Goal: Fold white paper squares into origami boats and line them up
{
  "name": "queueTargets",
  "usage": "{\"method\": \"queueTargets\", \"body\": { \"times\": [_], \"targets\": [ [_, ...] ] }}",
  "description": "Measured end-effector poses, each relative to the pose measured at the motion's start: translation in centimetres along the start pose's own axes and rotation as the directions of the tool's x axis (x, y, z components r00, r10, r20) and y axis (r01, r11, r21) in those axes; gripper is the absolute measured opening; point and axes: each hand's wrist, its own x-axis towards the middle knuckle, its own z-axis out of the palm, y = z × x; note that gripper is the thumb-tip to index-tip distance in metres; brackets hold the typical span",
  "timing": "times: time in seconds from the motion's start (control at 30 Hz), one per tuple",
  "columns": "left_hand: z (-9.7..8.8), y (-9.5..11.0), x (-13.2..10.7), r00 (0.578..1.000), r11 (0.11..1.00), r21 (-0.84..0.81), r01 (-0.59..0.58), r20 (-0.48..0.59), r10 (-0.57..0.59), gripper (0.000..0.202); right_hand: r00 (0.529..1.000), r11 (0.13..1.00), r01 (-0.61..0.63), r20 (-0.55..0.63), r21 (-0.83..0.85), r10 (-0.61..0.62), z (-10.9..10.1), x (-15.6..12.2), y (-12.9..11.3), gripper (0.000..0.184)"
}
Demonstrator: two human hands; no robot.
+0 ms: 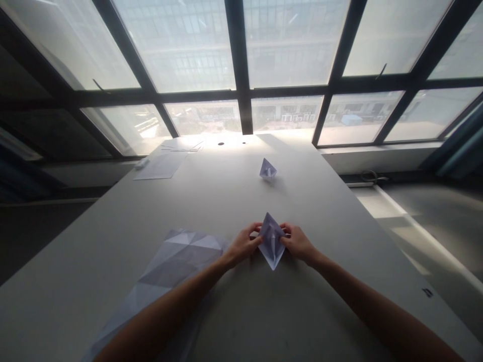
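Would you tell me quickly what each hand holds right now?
Left hand: pinching the left side of the folded paper.
Right hand: pinching its right side.

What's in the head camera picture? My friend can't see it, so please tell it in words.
A left hand and a right hand pinch the two sides of a diamond-shaped folded paper on a grey table. A creased sheet lies to its left, a smaller folded paper farther off, below big windows.

A long grey table (339, 216) runs toward a wall of tall windows (290, 45) set in dark frames (238, 55), hazy daylight glaring on its far end and streaking the dim floor (426, 221) at right.
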Motion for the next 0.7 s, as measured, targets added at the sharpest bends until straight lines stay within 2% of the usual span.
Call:
{"method": "queueTargets", "body": {
  "times": [0.07,0.17,0.3,0.4,0.5,0.6,0.7],
  "targets": [
    [0.1,-0.3,0.0,0.993,0.998,0.036,-0.042,-0.105,0.046,0.048,0.999,0.994,0.004,-0.041,-0.108,-0.008,-0.7,0.4,0.1,0.028],
    [0.2,-0.7,0.0,0.96,0.994,0.08,-0.078,-0.262,0.096,0.045,0.996,0.953,-0.017,-0.088,-0.303,-0.01,-2.2,0.5,-0.2,0.026],
    [0.2,-1.1,0.4,0.919,0.992,0.078,-0.098,-0.376,0.12,0.038,0.985,0.793,-0.039,-0.157,-0.609,-0.072,-4.1,-0.4,-2.5,0.03],
    [0.2,-1.4,0.6,0.913,0.99,0.088,-0.11,-0.386,0.135,0.035,0.978,0.676,-0.103,-0.198,-0.73,-0.065,-4.5,-1.0,-4.9,0.023],
    [0.3,-1.5,0.6,0.911,0.986,0.108,-0.125,-0.38,0.157,0.034,0.993,0.62,-0.109,-0.107,-0.777,0.04,-3.9,-1.0,-6.3,0.032],
    [0.3,-1.7,0.6,0.906,0.984,0.119,-0.134,-0.388,0.17,0.033,0.993,0.61,-0.079,-0.006,-0.788,0.121,-2.9,-0.7,-6.6,0.034],
    [0.3,-1.8,0.6,0.903,0.982,0.13,-0.141,-0.39,0.181,0.033,0.989,0.622,-0.066,0.031,-0.78,0.144,-2.2,-0.5,-6.6,0.032]
  ]
}}
